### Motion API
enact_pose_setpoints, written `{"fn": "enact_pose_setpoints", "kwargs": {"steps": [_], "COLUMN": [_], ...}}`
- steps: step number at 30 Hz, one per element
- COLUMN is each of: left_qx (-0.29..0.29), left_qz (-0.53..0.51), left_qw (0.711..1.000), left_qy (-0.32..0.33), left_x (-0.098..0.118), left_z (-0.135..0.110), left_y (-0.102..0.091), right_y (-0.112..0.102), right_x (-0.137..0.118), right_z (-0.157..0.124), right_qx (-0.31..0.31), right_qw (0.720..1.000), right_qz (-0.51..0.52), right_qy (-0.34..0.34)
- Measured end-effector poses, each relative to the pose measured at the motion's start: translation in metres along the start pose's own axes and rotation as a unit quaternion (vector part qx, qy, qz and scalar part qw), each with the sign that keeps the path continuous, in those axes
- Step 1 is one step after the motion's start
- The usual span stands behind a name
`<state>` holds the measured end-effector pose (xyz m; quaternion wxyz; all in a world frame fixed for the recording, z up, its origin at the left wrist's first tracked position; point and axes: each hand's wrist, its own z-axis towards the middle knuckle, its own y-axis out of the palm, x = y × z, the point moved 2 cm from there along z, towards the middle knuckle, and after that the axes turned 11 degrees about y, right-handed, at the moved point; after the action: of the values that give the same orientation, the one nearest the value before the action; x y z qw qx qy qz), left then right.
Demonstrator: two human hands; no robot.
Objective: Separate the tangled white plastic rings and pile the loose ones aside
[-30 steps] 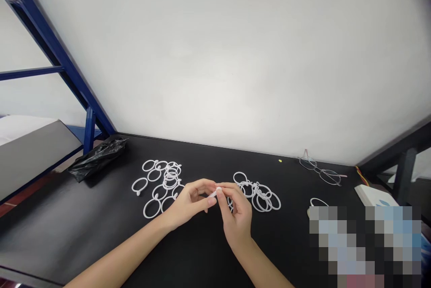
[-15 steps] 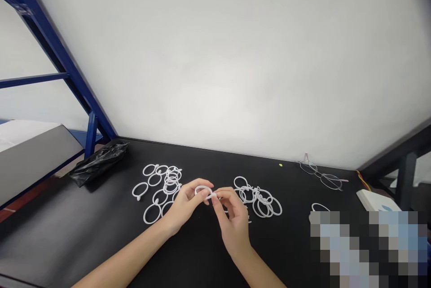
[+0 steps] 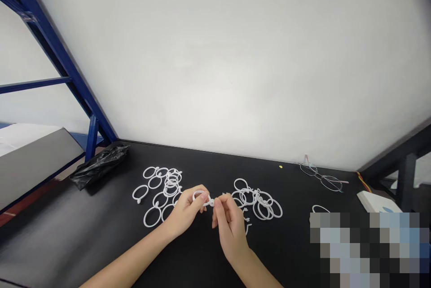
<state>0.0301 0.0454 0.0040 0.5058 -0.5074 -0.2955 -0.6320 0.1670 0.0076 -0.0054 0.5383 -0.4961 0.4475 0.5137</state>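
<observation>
My left hand (image 3: 188, 208) pinches a white plastic curtain ring (image 3: 209, 201) between thumb and fingers, above the black table. The fingers of my right hand (image 3: 231, 221) close on the ring's small eyelet end; whether a separate piece is between them is hidden. Left of my hands lies a group of similar white rings (image 3: 152, 217), each with a small knob, some overlapping and partly behind my left hand. To the right is a tangled pile of white rings (image 3: 277, 209). Small white pieces (image 3: 247, 219) lie just beside my right hand.
Eyeglasses (image 3: 332, 183) rest by the wall at the back right. A white box (image 3: 379, 202) and another white ring (image 3: 319, 207) are at the right, near a blurred-out area. A black plastic bag (image 3: 101, 164) lies at the left, beside a blue metal frame (image 3: 79, 88).
Both hands have lowered slightly. The ring has shifted a little left and down, and my right fingers have drawn together at its eyelet end.
</observation>
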Motion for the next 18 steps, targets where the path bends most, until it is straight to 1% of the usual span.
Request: {"fn": "enact_pose_setpoints", "kwargs": {"steps": [4, 9, 18], "left_qx": [-0.001, -0.010, -0.001], "left_qz": [0.003, 0.004, 0.005], "left_qw": [1.000, 1.000, 1.000], "left_qy": [-0.002, -0.005, -0.018], "left_x": [-0.001, -0.001, 0.000], "left_z": [0.000, -0.001, -0.002], "left_y": [0.000, 0.002, 0.005], "right_y": [0.001, 0.002, 0.004], "right_x": [0.011, 0.021, 0.019], "right_z": [-0.001, -0.003, -0.004], "right_qx": [-0.030, -0.024, -0.012], "right_qw": [0.999, 0.997, 0.996], "right_qz": [-0.036, -0.067, -0.086], "right_qy": [0.012, 0.011, -0.005]}}
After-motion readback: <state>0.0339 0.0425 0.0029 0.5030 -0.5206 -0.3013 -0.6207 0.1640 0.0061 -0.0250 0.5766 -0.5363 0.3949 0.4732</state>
